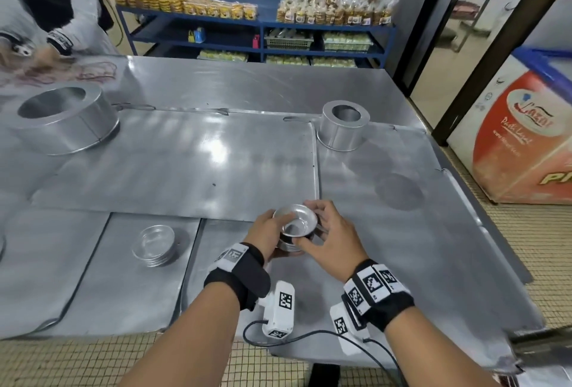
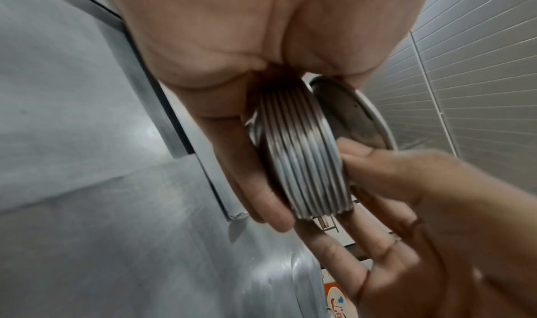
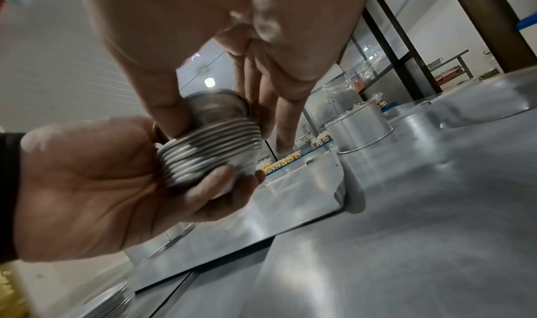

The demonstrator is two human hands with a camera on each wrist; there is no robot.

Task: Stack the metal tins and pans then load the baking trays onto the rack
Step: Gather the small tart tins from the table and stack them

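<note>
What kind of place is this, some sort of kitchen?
Most likely a commercial bakery's work area. Blue metal shelves hold clear bags of yellow baked goods, flat metal baking trays cover the steel table, and round metal cake tins stand on them.

From head height we look forward and down across the worktop (image 1: 216,154) toward the shelves (image 1: 257,30). Our left wrist camera sits close under the palm, facing along the fingers (image 2: 261,196); the right does likewise. All three share the stack of small tins (image 1: 295,227).
</note>
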